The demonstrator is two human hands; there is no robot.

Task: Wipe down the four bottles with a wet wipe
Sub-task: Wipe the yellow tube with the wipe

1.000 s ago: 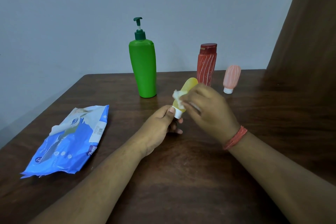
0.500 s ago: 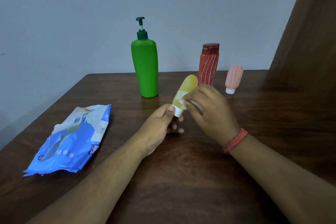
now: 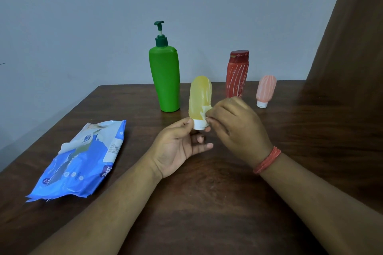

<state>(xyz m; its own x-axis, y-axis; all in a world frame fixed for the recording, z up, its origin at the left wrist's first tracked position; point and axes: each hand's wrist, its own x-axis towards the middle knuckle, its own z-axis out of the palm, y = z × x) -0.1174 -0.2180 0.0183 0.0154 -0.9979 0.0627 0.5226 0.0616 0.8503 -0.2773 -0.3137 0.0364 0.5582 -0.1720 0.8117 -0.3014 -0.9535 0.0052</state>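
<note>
Our left hand (image 3: pixel 176 147) pinches the yellow squeeze bottle (image 3: pixel 200 98) by its white cap (image 3: pixel 199 124), centre of the surface (image 3: pixel 207 203). Our right hand (image 3: pixel 236 128), at its 4 o'clock, presses the wet wipe (image 3: pixel 205 111) there. It looks light, soft, slippery: the stiff cap suits holding.

We find print only on the blue wipes pack (image 3: pixel 83 161) lying on the desk (image 3: pixel 207 203). Near its lower right corner a small purple patch carries white lettering that we cannot make out with certainty. A white panel along its right edge bears a barcode and fine print, too small for us to read. The four bottles show us no legible text.
</note>
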